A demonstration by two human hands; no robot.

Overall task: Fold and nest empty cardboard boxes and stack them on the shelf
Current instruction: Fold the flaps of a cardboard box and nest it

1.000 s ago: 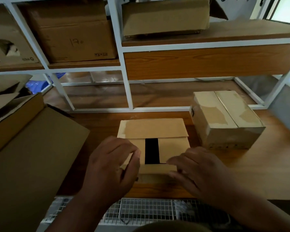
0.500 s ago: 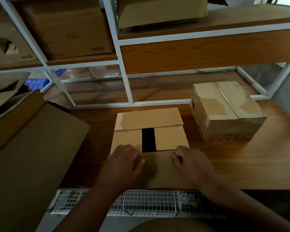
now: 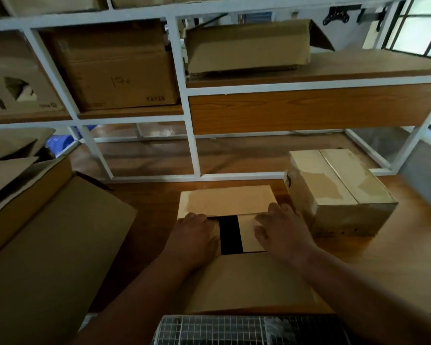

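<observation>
Small box [image 3: 225, 202] on bench [image 3: 396, 257], dead ahead, between both hands. Left hand [image 3: 194, 235] and right hand [image 3: 281, 227] flat on side flaps, nothing gripped. Far flap [image 3: 224, 201] equally near either hand.

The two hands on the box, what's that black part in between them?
Between the left hand and right hand, the head view shows a dark gap where the small box's side flaps don't meet.
</observation>
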